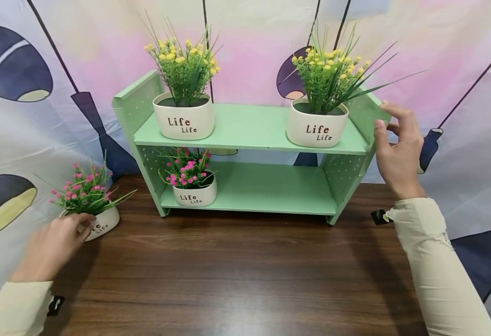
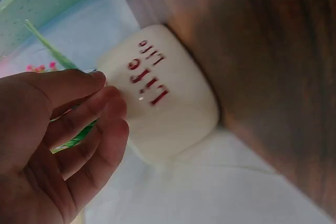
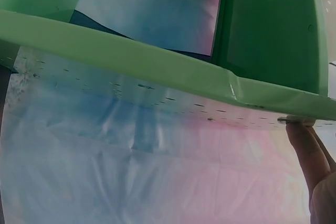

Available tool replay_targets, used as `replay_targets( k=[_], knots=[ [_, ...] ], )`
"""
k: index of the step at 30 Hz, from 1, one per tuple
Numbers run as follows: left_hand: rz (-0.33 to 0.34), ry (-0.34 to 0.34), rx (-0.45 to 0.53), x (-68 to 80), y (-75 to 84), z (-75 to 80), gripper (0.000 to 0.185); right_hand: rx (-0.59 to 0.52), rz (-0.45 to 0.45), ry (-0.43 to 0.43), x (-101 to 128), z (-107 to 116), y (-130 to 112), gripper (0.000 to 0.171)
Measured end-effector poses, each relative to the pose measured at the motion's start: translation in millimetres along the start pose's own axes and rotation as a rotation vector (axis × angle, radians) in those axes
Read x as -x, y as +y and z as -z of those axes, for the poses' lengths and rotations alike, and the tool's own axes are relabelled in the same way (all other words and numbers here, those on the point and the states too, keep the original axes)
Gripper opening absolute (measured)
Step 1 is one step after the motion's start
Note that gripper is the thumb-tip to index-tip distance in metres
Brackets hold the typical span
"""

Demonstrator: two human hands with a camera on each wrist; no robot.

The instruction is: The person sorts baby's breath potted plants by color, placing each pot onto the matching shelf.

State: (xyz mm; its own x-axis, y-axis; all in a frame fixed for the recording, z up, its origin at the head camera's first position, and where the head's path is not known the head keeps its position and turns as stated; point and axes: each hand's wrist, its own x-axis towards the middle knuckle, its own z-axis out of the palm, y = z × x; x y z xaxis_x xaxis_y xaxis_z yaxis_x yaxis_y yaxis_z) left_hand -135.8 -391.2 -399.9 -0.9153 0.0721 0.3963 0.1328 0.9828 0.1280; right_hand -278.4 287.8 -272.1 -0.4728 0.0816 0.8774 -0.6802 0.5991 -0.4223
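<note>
Fingers (image 2: 100, 116) of left hand (image 1: 52, 245) loosely curled, tips touching white pot (image 2: 163, 98) w/ pink flowers, not gripping; pot sits at worktop (image 1: 237, 275) left edge. Right hand (image 1: 396, 154) fingers pinch green shelf (image 1: 249, 133) top-right side panel.

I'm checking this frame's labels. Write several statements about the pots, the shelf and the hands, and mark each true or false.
1. Two yellow-flowered pots stand on the green shelf's top board. True.
2. The lower board holds two pots. False: only one pink-flowered pot is there.
3. The left hand touches the pink-flowered pot on the table. True.
4. The right hand grips a yellow-flowered pot. False: its fingers are at the shelf's right side panel.
</note>
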Motion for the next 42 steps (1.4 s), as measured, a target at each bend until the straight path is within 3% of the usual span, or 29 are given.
replay_targets(
  k=[7,12,24,32,42],
  knots=[
    [0.022,0.101,0.032,2.9,-6.0,-10.0,0.019,0.012,-0.027,0.015,1.9,-2.2,-17.7,0.031],
    [0.036,0.093,0.034,2.8,-12.9,-15.3,0.017,0.015,-0.029,0.017,2.0,-1.8,-26.4,0.031],
    [0.049,0.106,0.072,10.0,-16.7,-18.8,0.016,0.041,-0.019,0.015,2.2,-4.2,-7.5,0.030],
    [0.041,0.020,0.069,15.2,-0.2,-10.0,0.008,0.043,-0.008,0.022,2.1,-5.7,-5.4,0.031],
    [0.071,-0.126,0.134,22.0,44.8,0.4,0.007,0.020,-0.014,0.037,2.6,-5.8,-12.2,0.030]
  ],
)
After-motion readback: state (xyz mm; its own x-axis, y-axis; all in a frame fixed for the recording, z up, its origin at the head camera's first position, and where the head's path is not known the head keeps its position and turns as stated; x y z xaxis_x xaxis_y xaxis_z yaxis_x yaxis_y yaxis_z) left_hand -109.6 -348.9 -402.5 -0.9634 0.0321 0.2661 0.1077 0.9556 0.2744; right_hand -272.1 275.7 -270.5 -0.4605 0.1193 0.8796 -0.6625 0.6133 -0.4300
